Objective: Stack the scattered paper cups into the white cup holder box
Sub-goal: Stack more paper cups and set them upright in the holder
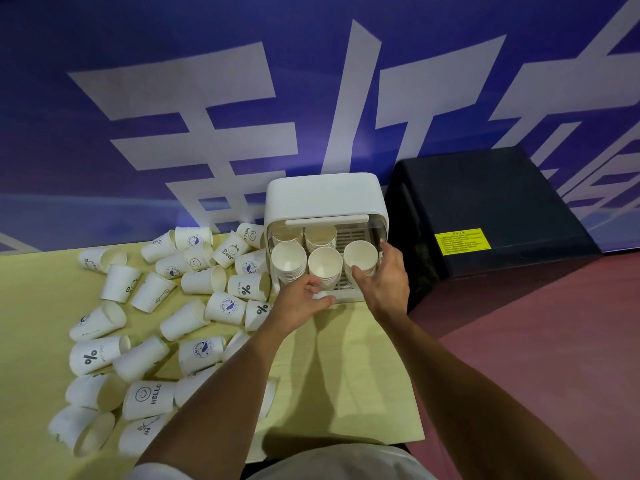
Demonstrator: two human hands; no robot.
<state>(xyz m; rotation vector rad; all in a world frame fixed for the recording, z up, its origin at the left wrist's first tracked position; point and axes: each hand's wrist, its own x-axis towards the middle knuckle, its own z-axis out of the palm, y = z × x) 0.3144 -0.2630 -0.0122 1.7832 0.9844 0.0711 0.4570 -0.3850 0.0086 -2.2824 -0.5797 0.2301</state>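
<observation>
Many smooth, tapered white paper cups [204, 280], printed "HELLO", "Bear" and "%", lay tumbled on the pale yellow tabletop [363, 393], left of the rounded, glossy white cup holder box [325, 195] at its far edge. The right hand [384, 282] had its grip curled round the front-right cup stack [360, 256] inside the box. The left hand [298, 303] pinched the box's front lip.

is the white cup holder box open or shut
Open: the white cup holder box has its front uncovered, cup stacks inside show, and the right hand grips the right cup stack.
</observation>
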